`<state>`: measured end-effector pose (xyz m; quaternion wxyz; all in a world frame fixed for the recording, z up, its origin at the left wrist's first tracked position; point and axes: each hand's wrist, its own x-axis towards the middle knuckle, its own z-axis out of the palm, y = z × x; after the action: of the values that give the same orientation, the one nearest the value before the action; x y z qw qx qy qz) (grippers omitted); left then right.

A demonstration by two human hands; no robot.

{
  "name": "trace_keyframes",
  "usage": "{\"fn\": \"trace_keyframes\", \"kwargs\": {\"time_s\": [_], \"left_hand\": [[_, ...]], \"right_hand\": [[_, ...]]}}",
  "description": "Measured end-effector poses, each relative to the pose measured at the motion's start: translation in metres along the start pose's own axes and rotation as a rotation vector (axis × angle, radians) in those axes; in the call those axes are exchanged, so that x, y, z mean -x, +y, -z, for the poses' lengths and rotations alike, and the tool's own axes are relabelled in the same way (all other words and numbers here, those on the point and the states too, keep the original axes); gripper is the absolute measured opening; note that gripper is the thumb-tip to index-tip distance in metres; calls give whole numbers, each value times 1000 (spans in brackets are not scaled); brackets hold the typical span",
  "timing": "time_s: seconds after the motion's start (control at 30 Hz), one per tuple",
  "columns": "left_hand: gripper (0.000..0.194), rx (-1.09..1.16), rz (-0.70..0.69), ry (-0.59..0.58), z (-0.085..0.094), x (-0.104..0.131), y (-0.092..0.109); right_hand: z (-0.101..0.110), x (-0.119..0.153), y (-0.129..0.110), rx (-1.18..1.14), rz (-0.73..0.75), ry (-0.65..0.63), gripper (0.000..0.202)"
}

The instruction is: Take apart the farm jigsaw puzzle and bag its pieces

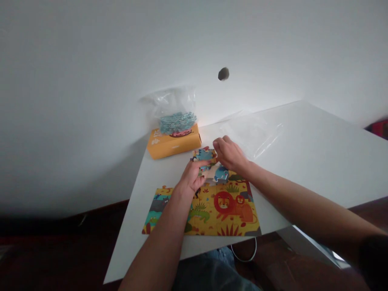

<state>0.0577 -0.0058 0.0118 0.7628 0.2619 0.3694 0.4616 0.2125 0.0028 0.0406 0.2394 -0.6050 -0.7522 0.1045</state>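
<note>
A partly assembled jigsaw puzzle [233,206] with lions, a crocodile and plants on yellow lies flat near the table's front edge. At its far side, loose puzzle pieces [220,173] with blue and beige print are grouped above it. My left hand [191,176] is closed on puzzle pieces there, index finger stretched across them and thumb at the near side. Just to its right, my right hand [229,152] has its fingers curled by the pieces' far edge. Whatever lies between those right fingertips is hidden. My left forearm covers part of the puzzle.
Behind the hands, an orange box [174,147] stands on the white table [315,161] against the wall. On it rests a clear bag [178,117] of teal-backed pieces. A crumpled clear plastic bag [257,133] lies at the back right. The table's left edge is close by.
</note>
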Motion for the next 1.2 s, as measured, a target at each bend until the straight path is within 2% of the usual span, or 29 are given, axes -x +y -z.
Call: {"fn": "trace_keyframes", "kwargs": {"time_s": [0.1,0.2,0.27,0.43,0.63,0.77,0.83,0.9,1.03,1.2], "left_hand": [[43,74,-88,60,8,-4,7],[55,169,-179,124,15,-6,13],[58,210,-211,144,18,-5,15],[60,177,-231,83,17,-2,14],[50,142,-208,20,12,0,13],[34,148,-121,56,13,-5,13],[33,135,-118,85,14,-6,12],[36,106,-139,109,12,-7,11],[39,-95,-252,181,7,-6,4],[29,-384,-439,201,3,-7,-6]], "right_hand": [[21,12,19,180,20,-204,55],[29,26,39,279,177,-334,81],[27,31,46,294,236,-342,89],[15,19,52,263,200,-354,92],[6,10,58,222,176,-307,74],[5,7,54,129,157,-247,29],[8,5,48,87,100,-164,20],[12,8,39,69,121,-113,25],[13,29,18,183,294,-252,36],[7,45,-1,241,275,-343,53]]}}
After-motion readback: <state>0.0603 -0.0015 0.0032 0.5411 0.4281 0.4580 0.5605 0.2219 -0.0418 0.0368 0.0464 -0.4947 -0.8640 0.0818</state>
